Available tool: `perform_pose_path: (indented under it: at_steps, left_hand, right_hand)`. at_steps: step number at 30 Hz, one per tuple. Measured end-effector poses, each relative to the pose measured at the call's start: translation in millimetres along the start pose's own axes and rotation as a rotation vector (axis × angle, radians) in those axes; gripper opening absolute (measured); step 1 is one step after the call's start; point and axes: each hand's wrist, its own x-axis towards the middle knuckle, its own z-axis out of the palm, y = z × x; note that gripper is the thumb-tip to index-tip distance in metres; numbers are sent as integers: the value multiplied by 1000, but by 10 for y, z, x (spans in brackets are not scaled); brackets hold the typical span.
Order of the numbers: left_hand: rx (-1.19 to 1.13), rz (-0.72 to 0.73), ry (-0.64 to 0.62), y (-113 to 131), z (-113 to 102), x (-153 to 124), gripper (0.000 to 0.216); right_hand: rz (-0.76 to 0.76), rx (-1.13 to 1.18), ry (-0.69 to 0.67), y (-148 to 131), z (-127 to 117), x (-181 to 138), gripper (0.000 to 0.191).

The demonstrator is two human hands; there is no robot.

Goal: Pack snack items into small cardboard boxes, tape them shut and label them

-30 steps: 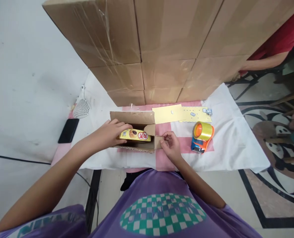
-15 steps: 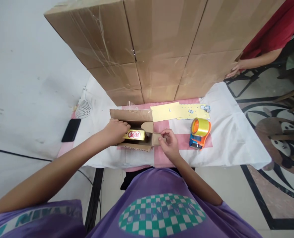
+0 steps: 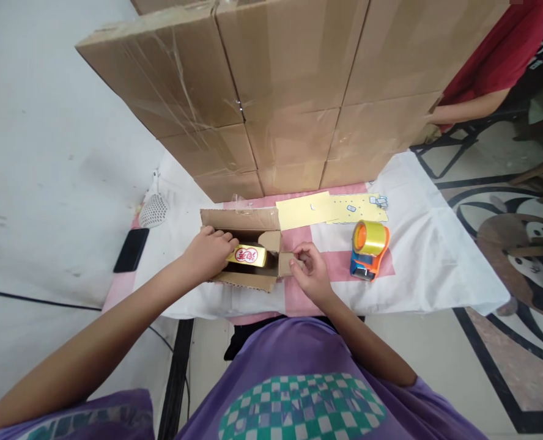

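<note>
A small open cardboard box (image 3: 241, 219) lies on the table in front of me. Inside it sits a yellow packet (image 3: 247, 256) with a red and white round label. My left hand (image 3: 207, 252) is curled over the packet's left end and reaches into the box. My right hand (image 3: 309, 270) pinches the box's right side flap (image 3: 284, 263) between thumb and fingers. The box's back flap stands up toward the stacked cartons.
A wall of large taped cartons (image 3: 290, 98) fills the table's back. An orange and blue tape dispenser (image 3: 367, 249) stands right of my hand, yellow label sheets (image 3: 331, 209) behind it. A black phone (image 3: 131, 249) and a white mesh object (image 3: 153, 210) lie left. A red-shirted person's arm (image 3: 464, 111) shows far right.
The yellow packet has gone from lying flat across the box top to sitting lower inside it, pushed by my left hand. My right hand kept hold of the side flap.
</note>
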Motion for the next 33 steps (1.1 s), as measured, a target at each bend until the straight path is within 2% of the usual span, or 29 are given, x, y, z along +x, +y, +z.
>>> perform_pose_path:
  at_steps: [5, 13, 19, 27, 33]
  left_hand:
    - [46, -7, -22, -8, -6, 6, 26]
    - [148, -102, -57, 23, 50, -25, 22]
    - [126, -96, -58, 9, 27, 13, 22]
    - [7, -60, 1, -114, 55, -28, 22]
    - [-41, -50, 46, -198, 178, -101, 30]
  right_hand:
    - [-6, 0, 0, -15, -5, 10, 15]
    - [27, -3, 5, 35, 0, 8, 15]
    - [37, 36, -2, 64, 21, 27, 12]
    - [-116, 140, -160, 87, 63, 51, 31]
    - [-161, 105, -184, 104, 111, 138, 34]
